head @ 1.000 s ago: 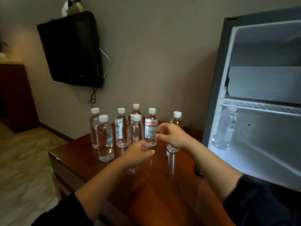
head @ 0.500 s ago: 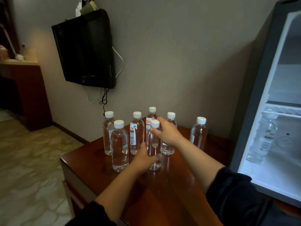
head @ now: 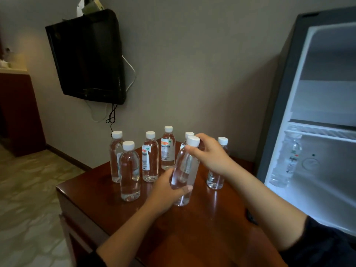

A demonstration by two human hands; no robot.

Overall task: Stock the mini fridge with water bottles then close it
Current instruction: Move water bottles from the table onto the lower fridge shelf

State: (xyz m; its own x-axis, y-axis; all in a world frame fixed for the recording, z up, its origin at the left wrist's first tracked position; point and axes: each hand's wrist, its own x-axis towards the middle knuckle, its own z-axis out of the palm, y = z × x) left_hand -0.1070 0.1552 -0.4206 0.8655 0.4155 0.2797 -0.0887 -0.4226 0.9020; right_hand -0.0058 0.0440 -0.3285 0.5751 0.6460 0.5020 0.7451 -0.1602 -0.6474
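Note:
A clear water bottle (head: 184,170) with a white cap tilts a little above the wooden table (head: 202,228). My left hand (head: 165,191) grips its lower body. My right hand (head: 212,157) holds it at the neck, just under the cap. Several more capped bottles (head: 130,170) stand upright behind and to the left, and one bottle (head: 215,178) stands to the right, partly hidden by my right wrist. The mini fridge (head: 308,132) stands open at the right, with one bottle (head: 287,162) inside below the wire shelf.
A dark television (head: 86,58) hangs on the wall behind the table, with cables dangling under it. A red-brown cabinet (head: 17,112) stands at the far left. The marbled floor (head: 23,199) lies left of the table's edge.
Both hands have closed on one bottle and lifted it out of the group toward me, tilting it. The view has swung slightly right, showing more of the fridge.

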